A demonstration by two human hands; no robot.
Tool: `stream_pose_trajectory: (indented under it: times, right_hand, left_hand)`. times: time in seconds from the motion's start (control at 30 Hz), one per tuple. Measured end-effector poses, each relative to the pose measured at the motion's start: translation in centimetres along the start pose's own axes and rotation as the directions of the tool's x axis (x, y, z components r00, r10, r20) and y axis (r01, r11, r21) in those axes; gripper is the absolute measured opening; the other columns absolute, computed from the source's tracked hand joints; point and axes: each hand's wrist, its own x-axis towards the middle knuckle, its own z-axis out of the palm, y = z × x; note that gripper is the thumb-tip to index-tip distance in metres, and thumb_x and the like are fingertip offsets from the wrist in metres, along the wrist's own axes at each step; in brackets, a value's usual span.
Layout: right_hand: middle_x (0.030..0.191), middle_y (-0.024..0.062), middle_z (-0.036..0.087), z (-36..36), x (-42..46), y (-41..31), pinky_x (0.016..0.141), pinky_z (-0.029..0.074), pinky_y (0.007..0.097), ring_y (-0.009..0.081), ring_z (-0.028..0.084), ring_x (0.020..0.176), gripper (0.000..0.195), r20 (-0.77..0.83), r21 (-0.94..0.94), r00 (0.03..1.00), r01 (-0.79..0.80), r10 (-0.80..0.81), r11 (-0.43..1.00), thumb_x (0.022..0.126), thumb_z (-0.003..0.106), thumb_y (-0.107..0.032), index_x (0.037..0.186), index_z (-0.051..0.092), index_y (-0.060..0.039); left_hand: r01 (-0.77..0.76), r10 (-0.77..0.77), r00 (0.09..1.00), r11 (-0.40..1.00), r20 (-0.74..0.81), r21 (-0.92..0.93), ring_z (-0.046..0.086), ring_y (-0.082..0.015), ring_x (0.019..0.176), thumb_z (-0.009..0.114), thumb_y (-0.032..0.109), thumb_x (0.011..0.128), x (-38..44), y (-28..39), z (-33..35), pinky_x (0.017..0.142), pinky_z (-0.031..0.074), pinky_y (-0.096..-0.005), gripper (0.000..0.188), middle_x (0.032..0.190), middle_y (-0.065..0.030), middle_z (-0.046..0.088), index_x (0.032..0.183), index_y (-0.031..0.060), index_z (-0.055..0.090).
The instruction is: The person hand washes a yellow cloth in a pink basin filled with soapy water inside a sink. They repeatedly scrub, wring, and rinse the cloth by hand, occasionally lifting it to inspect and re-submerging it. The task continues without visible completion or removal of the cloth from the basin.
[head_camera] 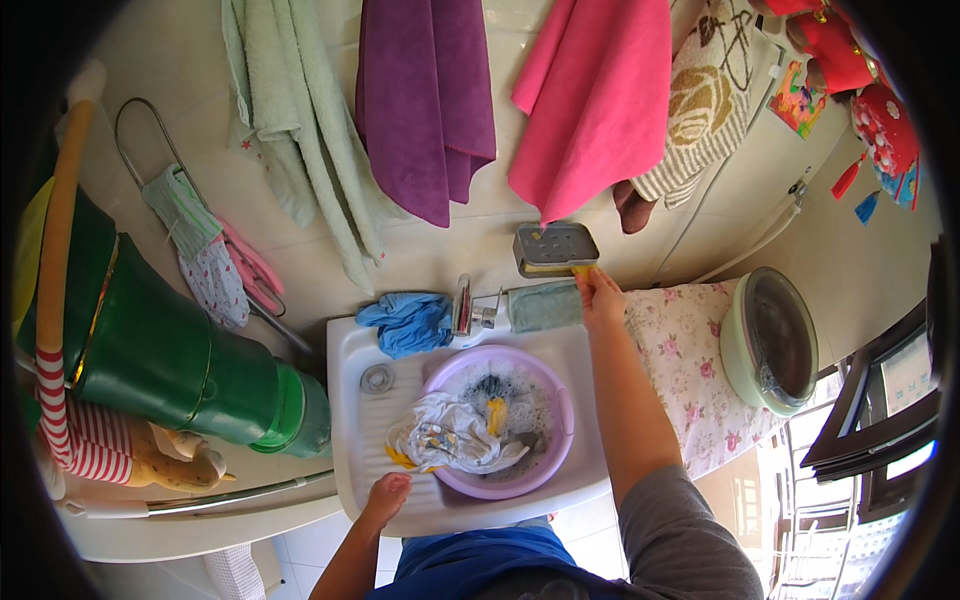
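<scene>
My right hand (602,298) reaches up to the wall-mounted soap dish (559,246), its fingers closed on a yellow piece, probably soap (585,271), at the dish's lower right corner. My left hand (388,495), fingers curled, is over the front left of the white sink (352,480), just below the wet garment; I see nothing in it. A white garment with a print and yellow trim (442,439) lies partly over the rim of a round purple basin (568,405). Soapy water (525,397) and more cloth fill the basin.
A chrome faucet (465,311) stands behind the basin, between a blue cloth (416,324) and a grey-green cloth (545,306). Towels, including a pink one (592,112), hang above. A green basin (739,352) sits on a floral cloth (682,360) at right; a large green container (165,337) is at left.
</scene>
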Motion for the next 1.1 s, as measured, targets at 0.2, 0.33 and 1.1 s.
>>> stream_pose_trajectory:
  times: [0.2, 0.33, 1.1]
  right_hand:
    - [0.089, 0.0109, 0.059, 0.6, -0.2, 1.3, 0.068, 0.059, 0.0297, 0.0204, 0.062, 0.076, 0.009, -0.06, 0.065, 0.996, 0.075, -0.071, 0.995, 0.085, 0.057, 0.001, 0.091, 0.055, 0.007]
    - [0.088, 0.0113, 0.058, 1.1, -0.3, 1.4, 0.068, 0.059, 0.03, 0.021, 0.061, 0.077, 0.009, -0.097, 0.015, 0.987, 0.131, -0.129, 0.991, 0.083, 0.058, 0.003, 0.089, 0.054, 0.0086]
    - [0.078, 0.0153, 0.065, -0.4, 1.8, -2.4, 0.057, 0.057, 0.028, 0.0231, 0.067, 0.064, 0.014, 0.158, -0.597, 0.971, 0.238, -0.179, 0.766, 0.076, 0.062, 0.0, 0.085, 0.063, 0.0107]
  left_hand:
    - [0.006, -0.006, 1.0, 0.999, 0.008, 0.032, 0.057, -0.0094, 0.069, 0.062, 0.015, 0.082, 0.3, -1.1, -0.1, 0.059, 0.047, -0.0233, 0.021, 0.084, -0.0044, 0.062, 0.099, 0.003, 0.06]
    - [0.018, -0.017, 1.0, 0.996, -0.002, 0.092, 0.059, -0.0112, 0.073, 0.063, 0.016, 0.082, 0.2, -0.9, 0.2, 0.064, 0.048, -0.0244, 0.021, 0.085, -0.0051, 0.063, 0.098, 0.0032, 0.061]
    - [-0.001, -0.008, 0.999, 0.986, 0.054, 0.166, 0.059, -0.0116, 0.08, 0.061, 0.015, 0.084, -0.6, -0.6, 0.4, 0.069, 0.049, -0.0254, 0.022, 0.092, -0.006, 0.063, 0.102, 0.0021, 0.059]
